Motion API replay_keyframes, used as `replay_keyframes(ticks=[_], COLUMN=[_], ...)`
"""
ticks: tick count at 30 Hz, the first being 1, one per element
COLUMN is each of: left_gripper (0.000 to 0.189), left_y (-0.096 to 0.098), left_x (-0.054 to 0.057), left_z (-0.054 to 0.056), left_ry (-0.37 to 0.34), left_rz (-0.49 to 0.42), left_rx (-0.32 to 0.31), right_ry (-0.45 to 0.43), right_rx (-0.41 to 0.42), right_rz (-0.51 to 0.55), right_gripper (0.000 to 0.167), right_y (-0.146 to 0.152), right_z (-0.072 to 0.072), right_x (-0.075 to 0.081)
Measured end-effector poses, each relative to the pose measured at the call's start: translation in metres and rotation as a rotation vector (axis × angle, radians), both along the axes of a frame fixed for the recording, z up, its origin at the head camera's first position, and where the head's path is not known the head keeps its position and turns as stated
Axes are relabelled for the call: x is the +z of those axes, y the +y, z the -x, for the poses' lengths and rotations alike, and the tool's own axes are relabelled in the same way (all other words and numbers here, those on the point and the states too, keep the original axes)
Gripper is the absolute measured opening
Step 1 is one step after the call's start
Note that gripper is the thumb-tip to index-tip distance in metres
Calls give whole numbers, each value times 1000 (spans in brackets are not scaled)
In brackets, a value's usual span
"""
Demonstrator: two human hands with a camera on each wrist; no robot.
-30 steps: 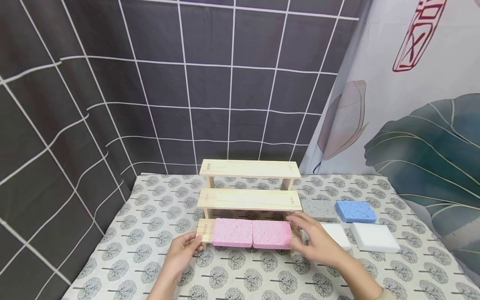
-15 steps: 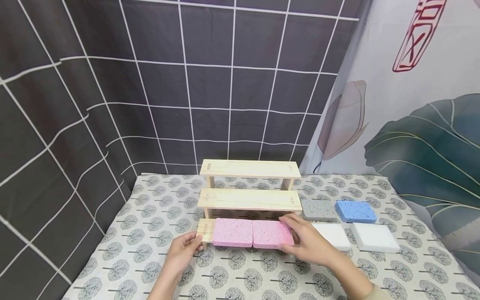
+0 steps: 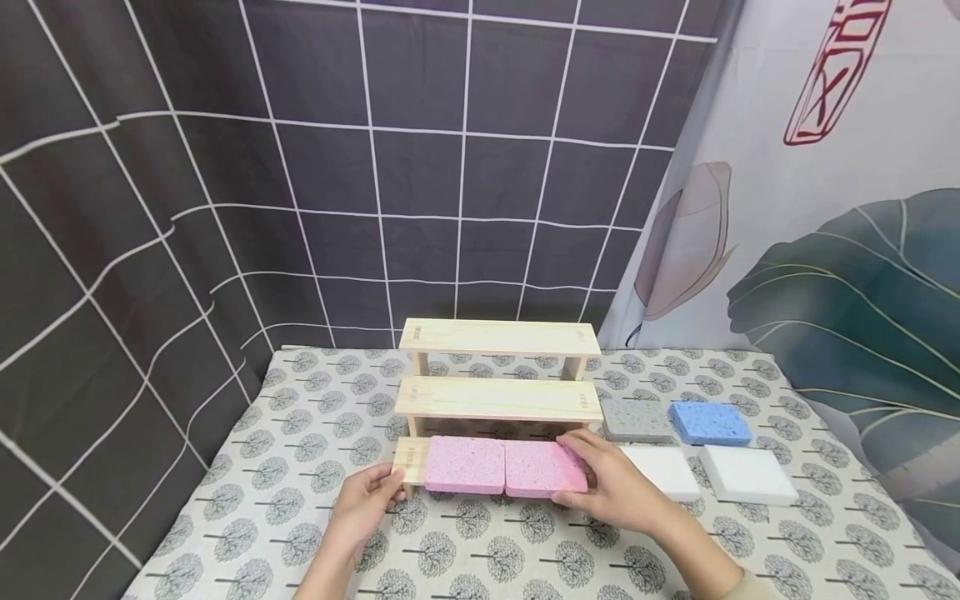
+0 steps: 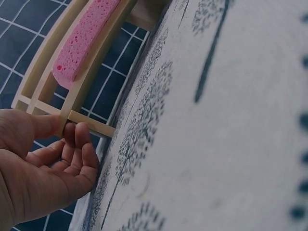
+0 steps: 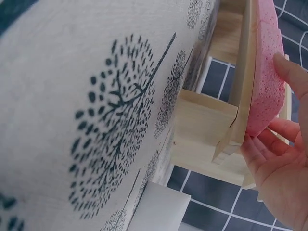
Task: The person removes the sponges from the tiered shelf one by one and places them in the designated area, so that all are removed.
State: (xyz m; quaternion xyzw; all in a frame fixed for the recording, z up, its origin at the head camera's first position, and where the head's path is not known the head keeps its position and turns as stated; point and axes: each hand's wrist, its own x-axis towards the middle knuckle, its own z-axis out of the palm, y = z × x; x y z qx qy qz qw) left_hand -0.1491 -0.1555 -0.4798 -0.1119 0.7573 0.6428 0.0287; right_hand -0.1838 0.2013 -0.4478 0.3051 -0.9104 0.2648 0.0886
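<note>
Two pink sponges, a left one (image 3: 465, 462) and a right one (image 3: 542, 465), lie end to end on the lowest step of a three-tier wooden shelf (image 3: 498, 396). My left hand (image 3: 363, 504) pinches the left end of that step between thumb and fingers; in the left wrist view they meet at the board's corner (image 4: 67, 108). At the other end, my right hand (image 3: 618, 492) grips the right sponge by its outer end. Seen from the right wrist, the thumb lies along one side of the sponge (image 5: 267, 82), fingers curled at its end.
Right of the shelf lie a grey sponge (image 3: 637, 421), a blue sponge (image 3: 710, 423) and two white sponges, one partly behind my right hand (image 3: 663, 473), the other farther right (image 3: 748, 475). A tree-patterned cloth (image 3: 300, 533) covers the table. Dark gridded curtain (image 3: 420, 175) hangs behind.
My right hand has moved slightly left, its fingers and thumb now farther over the right pink sponge's end. The left hand stays at the step's left end.
</note>
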Motion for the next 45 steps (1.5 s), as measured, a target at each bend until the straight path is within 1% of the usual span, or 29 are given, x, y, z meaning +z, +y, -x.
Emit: replay_keyframes(ticks=[4,7,12,21,27,34,41,45], left_gripper=[38,37,36,37,38,38,39,38], left_y=[0,1,1,1,0,1,0,1], left_x=[1,3,3,2,2,3,1,2], left_z=[0,0,-1,0,-1,-2,-1,-1], left_ry=[-5,-4,4,3,9,12,8,11], left_rz=[10,13,9,12,17,13,13,14], left_rx=[-2,1,1,5,3,2,1,2], right_ry=[-27,-30,-14,-40,-8,8,14,41], right_rx=[-25,-42,-57,-67,-56,-66,-74,-79], right_rz=[17,15,7,33,30,63,70,66], right_gripper=[76,77,76,77,74,75,72,72], right_y=[3,6,13,21,26,33,40,46], right_z=[-1,-2,-5,-10,-12,-15,-18,-20], right_x=[-1,0,1,3,2,3,3,3])
